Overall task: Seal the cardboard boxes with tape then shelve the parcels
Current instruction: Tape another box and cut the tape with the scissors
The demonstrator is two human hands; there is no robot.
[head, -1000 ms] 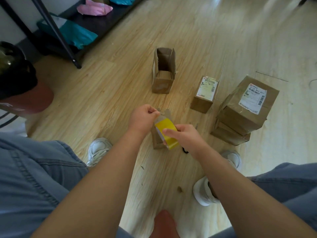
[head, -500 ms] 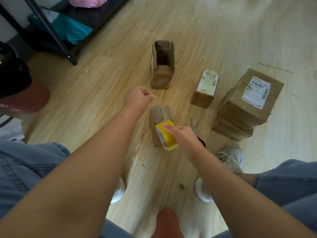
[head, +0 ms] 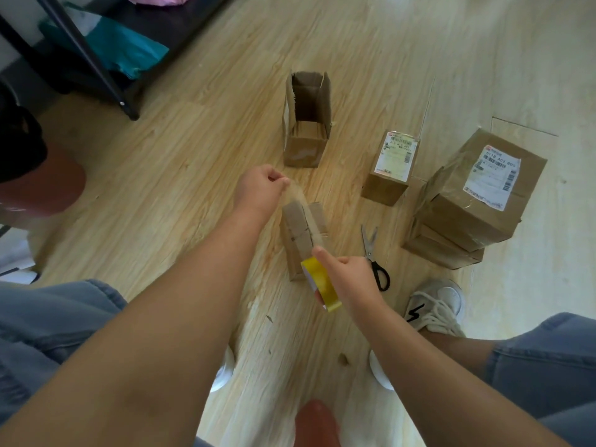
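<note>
Head view: the left hand [head: 262, 188] is clenched, thumb and forefinger pinching the free end of a clear strip of tape [head: 303, 214]. The strip runs taut from that pinch down to the yellow roll of packing tape [head: 321, 285], which the right hand [head: 350, 279] grips, its index finger laid along the roll's upper edge. The strip lies along the seam between the closed flaps of the small brown cardboard box [head: 298, 235] standing on the pale wooden floor [head: 180, 175] between the two hands; whether it touches the flaps cannot be told.

A second ago the left hand was right at the roll. Now the two hands are well apart, the strip is much longer, and the left hand sits beyond the box's far edge.

Black-handled scissors [head: 374, 256] lie just right of the box. Farther off stand a tall open cardboard box [head: 306, 130], a small labelled carton [head: 392, 166], and a large labelled carton [head: 480, 191] stacked on a flatter one [head: 442, 253]. A black metal rack [head: 93, 59] holds a teal bag [head: 129, 50] at upper left.
</note>
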